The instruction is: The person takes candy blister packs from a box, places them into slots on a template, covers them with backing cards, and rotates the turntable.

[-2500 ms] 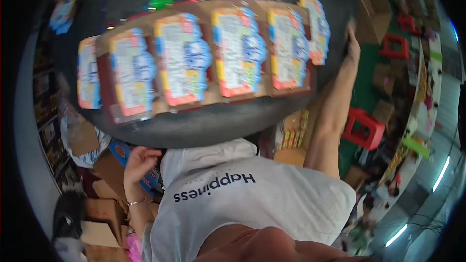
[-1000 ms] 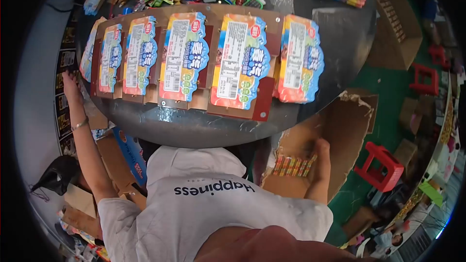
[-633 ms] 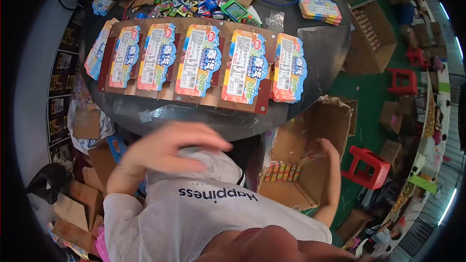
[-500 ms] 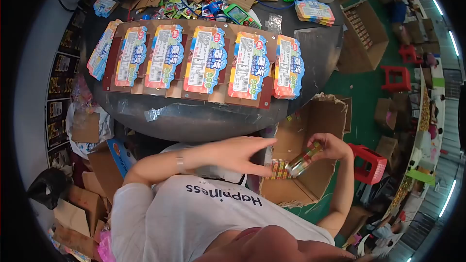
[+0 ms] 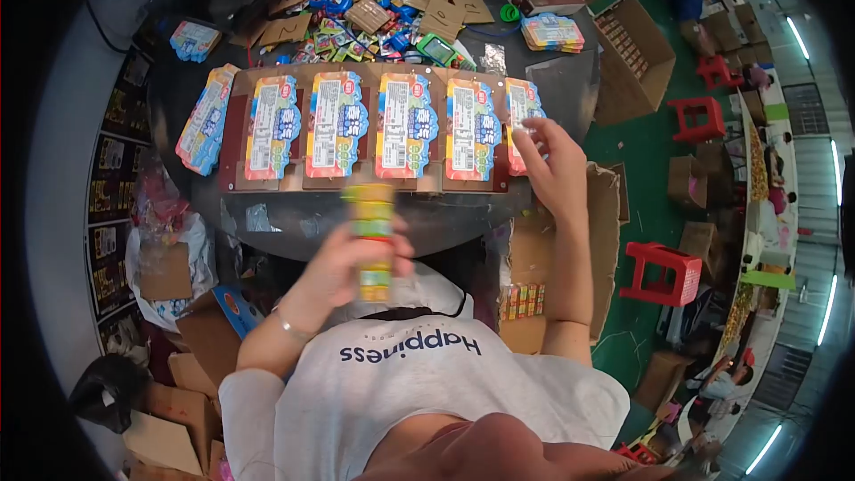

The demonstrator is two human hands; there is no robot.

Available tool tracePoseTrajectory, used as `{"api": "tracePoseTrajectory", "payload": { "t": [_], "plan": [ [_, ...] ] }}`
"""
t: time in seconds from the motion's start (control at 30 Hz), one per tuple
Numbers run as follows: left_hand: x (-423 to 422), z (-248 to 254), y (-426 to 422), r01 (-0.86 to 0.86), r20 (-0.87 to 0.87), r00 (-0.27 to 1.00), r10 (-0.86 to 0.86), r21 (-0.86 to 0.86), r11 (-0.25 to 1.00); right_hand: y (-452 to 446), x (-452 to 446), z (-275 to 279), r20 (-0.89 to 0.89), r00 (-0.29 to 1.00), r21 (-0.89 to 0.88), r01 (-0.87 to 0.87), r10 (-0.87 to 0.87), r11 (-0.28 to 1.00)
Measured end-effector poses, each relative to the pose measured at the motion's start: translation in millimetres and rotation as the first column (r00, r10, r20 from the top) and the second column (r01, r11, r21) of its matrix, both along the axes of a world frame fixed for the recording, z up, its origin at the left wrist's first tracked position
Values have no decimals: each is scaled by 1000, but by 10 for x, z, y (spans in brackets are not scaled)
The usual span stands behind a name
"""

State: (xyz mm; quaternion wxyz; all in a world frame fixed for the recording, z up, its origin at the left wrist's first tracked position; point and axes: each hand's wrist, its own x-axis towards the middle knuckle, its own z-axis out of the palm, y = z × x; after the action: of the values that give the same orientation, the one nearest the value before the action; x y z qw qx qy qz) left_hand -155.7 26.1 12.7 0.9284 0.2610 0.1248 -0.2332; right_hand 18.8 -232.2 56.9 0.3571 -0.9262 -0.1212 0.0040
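Observation:
My left hand (image 5: 352, 263) is wrapped round a column of small yellow, green and red packs (image 5: 372, 240), held upright and blurred, near the table's front edge. My right hand (image 5: 550, 156) reaches over the table's right side, its fingertips on the rightmost printed card (image 5: 521, 111); whether it pinches the card is hard to tell. Several printed cards, such as one near the middle (image 5: 405, 125), lie in a row on a brown slotted board (image 5: 298, 174). At the row's left end is a tilted stack of cards (image 5: 205, 125).
Candy packs and cardboard pieces (image 5: 441, 18) cover the back of the round black table (image 5: 312, 223). An open carton (image 5: 601, 223) with packs stands below its right edge. A red stool (image 5: 661, 274) is farther right; cartons (image 5: 165, 428) lie at lower left. People sit far right.
The column of packs has passed from my right hand at the carton to my left hand before the board. My right hand has moved up to the rightmost card.

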Motion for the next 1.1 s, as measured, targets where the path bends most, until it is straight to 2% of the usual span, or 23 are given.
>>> {"api": "tracePoseTrajectory", "payload": {
  "t": [0.07, 0.13, 0.2, 0.27, 0.3, 0.33, 0.4, 0.47, 0.53, 0.57, 0.6, 0.63, 0.67, 0.7, 0.73, 0.77, 0.8, 0.87, 0.9, 1.07, 1.1],
  "plan": [
    [-184, 16, 323, -299, -105, 950, 293, -47, 953, 20, 112, -330, 37, 993, -379, 115, -109, 918],
    [-355, -20, 606, -477, -137, 872, 470, -26, 878, 188, 91, -382, -28, 992, -326, 111, -127, 939],
    [-503, -32, 796, -580, -125, 804, 581, 47, 813, 223, 125, -510, 30, 986, -327, 165, -164, 931],
    [-631, -92, 945, -654, -114, 747, 655, 57, 755, 161, 168, -515, -108, 978, -56, 171, -177, 984],
    [-685, -123, 1000, -688, -134, 712, 690, 65, 723, 141, 183, -506, -265, 962, 318, 157, -71, 935],
    [-715, -160, 1048, -721, -153, 674, 722, 74, 689, 104, 189, -473, -423, 906, 488, 240, -14, 839],
    [-750, -229, 1085, -741, -160, 660, 734, 25, 672, 93, 181, -365, -417, 902, 672, 224, 110, 706],
    [-730, -304, 1100, -781, -150, 620, 770, -31, 623, 307, 181, -287, -441, 888, 665, 229, 127, 710],
    [-703, -336, 1099, -777, -173, 625, 761, -44, 628, 708, 171, -267, -427, 896, 539, 142, 123, 830],
    [-677, -317, 1066, -761, -177, 645, 743, -57, 646, 811, 189, -432, -222, 971, 315, -18, 92, 949],
    [-665, -299, 1035, -743, -179, 665, 725, -72, 665, 950, 166, -470, -1, 993, 37, -122, 122, 992],
    [-674, -277, 1009, -742, -194, 667, 719, -80, 666, 970, 89, -433, 25, 995, -181, -93, 99, 979],
    [-700, -258, 1022, -745, -196, 664, 722, -79, 663, 982, 27, -355, 22, 994, -182, -98, 103, 978],
    [-726, -244, 1028, -741, -181, 668, 722, -75, 667, 987, -16, -272, 213, 947, -141, -214, 241, 967],
    [-747, -242, 1031, -740, -168, 669, 724, -69, 669, 969, -55, -216, 398, 845, -121, -337, 356, 934],
    [-762, -274, 1055, -743, -163, 667, 727, -70, 666, 883, -103, -175, 215, 820, -239, -483, 531, 842],
    [-756, -310, 1078, -745, -166, 664, 729, -65, 664, 911, -151, -165, 212, 820, -236, -486, 532, 842],
    [-737, -372, 1117, -766, -215, 639, 738, -92, 637, 987, -224, -160, 74, 649, -628, -560, 757, 541],
    [-725, -369, 1123, -769, -215, 635, 742, -87, 633, 994, -187, -271, 134, 614, -668, -524, 778, 529],
    [-767, -332, 1122, -789, -197, 612, 766, -77, 610, 908, 10, -274, 145, 504, -693, -563, 851, 451],
    [-769, -337, 1127, -793, -202, 606, 769, -77, 605, 883, 34, -226, 195, 519, -658, -560, 832, 503]
  ]
}}
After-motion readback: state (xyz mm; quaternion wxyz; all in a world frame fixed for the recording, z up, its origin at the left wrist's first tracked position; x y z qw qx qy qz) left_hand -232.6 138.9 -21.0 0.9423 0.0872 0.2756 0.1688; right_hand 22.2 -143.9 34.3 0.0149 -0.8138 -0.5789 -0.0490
